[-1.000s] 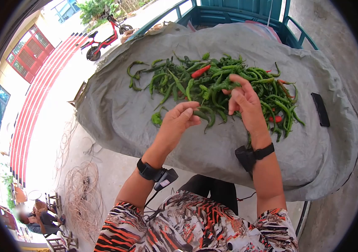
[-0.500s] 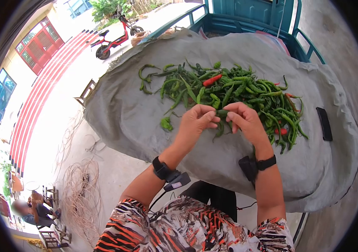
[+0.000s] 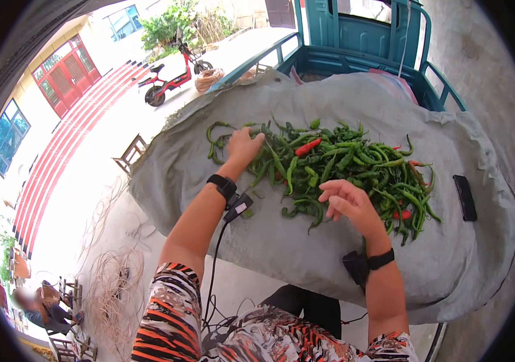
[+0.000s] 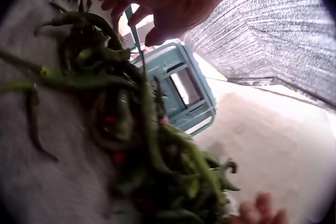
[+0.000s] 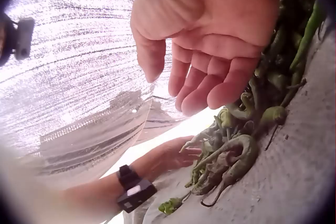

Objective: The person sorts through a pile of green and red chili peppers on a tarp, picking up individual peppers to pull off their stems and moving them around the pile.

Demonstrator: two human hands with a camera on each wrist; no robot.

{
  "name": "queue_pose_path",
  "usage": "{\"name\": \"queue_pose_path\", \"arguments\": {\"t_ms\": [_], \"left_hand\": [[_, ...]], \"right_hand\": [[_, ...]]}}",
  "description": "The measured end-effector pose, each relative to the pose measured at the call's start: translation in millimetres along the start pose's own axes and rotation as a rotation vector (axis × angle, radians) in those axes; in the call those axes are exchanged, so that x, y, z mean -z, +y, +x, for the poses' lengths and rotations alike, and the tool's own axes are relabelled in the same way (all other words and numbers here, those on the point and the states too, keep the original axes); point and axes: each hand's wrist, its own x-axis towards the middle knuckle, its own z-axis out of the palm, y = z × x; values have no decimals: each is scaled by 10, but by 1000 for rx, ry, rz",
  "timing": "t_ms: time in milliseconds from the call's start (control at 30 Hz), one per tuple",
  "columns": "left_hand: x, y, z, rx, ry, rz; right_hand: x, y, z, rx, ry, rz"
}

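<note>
A heap of green chili peppers [image 3: 348, 160] with a few red chili peppers [image 3: 308, 146] lies on a grey cloth cover [image 3: 179, 175]. My left hand [image 3: 244, 146] reaches to the heap's left end, its fingertips right over the green peppers there. In the left wrist view the left hand's thumb and fingers [image 4: 142, 16] are apart, with no pepper seen between them. My right hand [image 3: 354, 205] hovers at the heap's near edge, palm inward and fingers loosely bent. Nothing shows in the right palm [image 5: 210, 40] in the right wrist view. Several curved peppers [image 5: 231, 155] lie below it.
A black phone [image 3: 465, 198] lies on the cover's right side. Behind it is a teal truck bed [image 3: 360, 51] with side rails. A red electric scooter [image 3: 176, 78] stands at the far left. Below left are coiled cords [image 3: 115, 289] and a seated person [image 3: 46, 308].
My hands were together over a green pepper half a second ago. The left hand has since moved away to the heap's left end; the right hand stays near the front, without the pepper.
</note>
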Motion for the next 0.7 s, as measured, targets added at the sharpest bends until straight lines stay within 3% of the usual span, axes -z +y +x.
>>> {"name": "queue_pose_path", "arguments": {"t_ms": [67,367,567,700], "left_hand": [[-53,58,88,126,-150,64],[-128,379,229,276,-287,173],[-165,318,258,236,-108,251],[-178,335,245,224,-184,290]], "right_hand": [[-2,-18,-2,-2,-4,-1],[14,-20,-7,-42,-25,-3],[-3,-29,-1,-73,-16,-9],[-3,-9,9,-104,-38,-32]]}}
